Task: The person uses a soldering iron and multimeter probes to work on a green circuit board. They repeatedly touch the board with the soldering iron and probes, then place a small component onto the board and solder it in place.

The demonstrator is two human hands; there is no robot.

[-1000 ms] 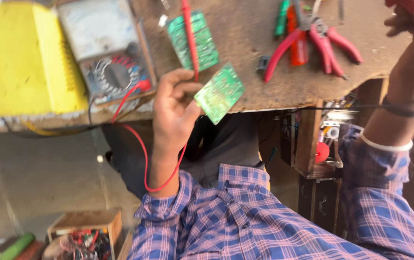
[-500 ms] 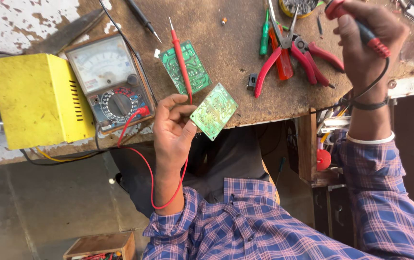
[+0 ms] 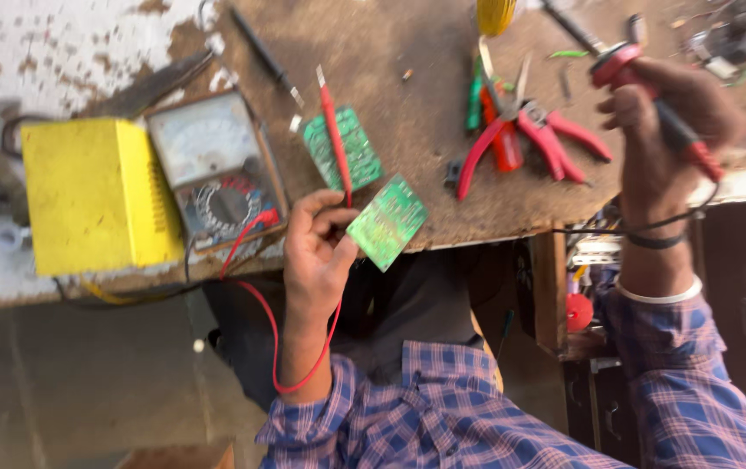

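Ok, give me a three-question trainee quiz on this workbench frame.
1. True or false: the left hand holds both a green circuit board and a red test probe.
2. Which lies between the yellow box and the second circuit board on the bench? A) analog multimeter B) red-handled pliers C) black probe
3. What does the right hand grip?

Key
1. True.
2. A.
3. A red-and-black handled tool, probably a soldering iron; motion blur hides its tip.
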